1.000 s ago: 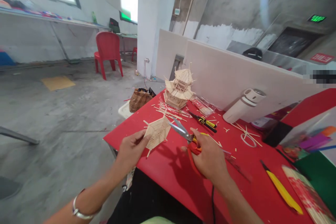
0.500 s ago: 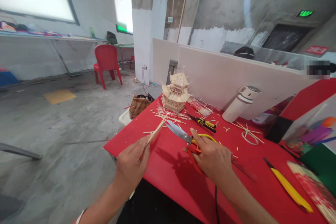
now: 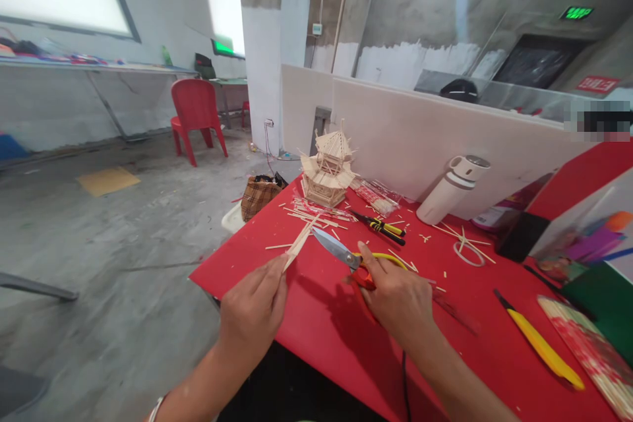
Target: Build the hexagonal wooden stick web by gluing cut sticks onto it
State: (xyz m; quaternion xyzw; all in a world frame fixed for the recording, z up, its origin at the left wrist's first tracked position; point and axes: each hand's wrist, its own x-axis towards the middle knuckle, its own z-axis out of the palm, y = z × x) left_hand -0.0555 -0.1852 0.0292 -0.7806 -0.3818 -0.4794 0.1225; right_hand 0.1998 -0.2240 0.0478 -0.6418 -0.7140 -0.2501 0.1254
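My left hand (image 3: pixel 254 306) pinches a few thin wooden sticks (image 3: pixel 299 244), which slant up and away over the table's near left part. In my right hand (image 3: pixel 398 290) is a pair of scissors (image 3: pixel 336 248) with red and yellow handles; the blades point left, their tip close beside the sticks. Whether the blades touch the sticks I cannot tell. Behind them stands a small pagoda model (image 3: pixel 327 168) built of pale sticks, with tiered roofs. Loose sticks (image 3: pixel 316 219) lie scattered in front of it.
On the red table (image 3: pixel 316 336) lie yellow-black pliers (image 3: pixel 380 227), a yellow utility knife (image 3: pixel 544 346) and a stick packet (image 3: pixel 588 349). A white bottle (image 3: pixel 452 190) stands by the partition (image 3: pixel 390 125). A checked bag (image 3: pixel 260 198) is beyond the left edge, a red chair (image 3: pixel 198 109) farther back.
The sticks in my left hand now look slightly fanned and turned, showing more of their faces. My right hand keeps hold of the scissors. The whole view has shifted a little.
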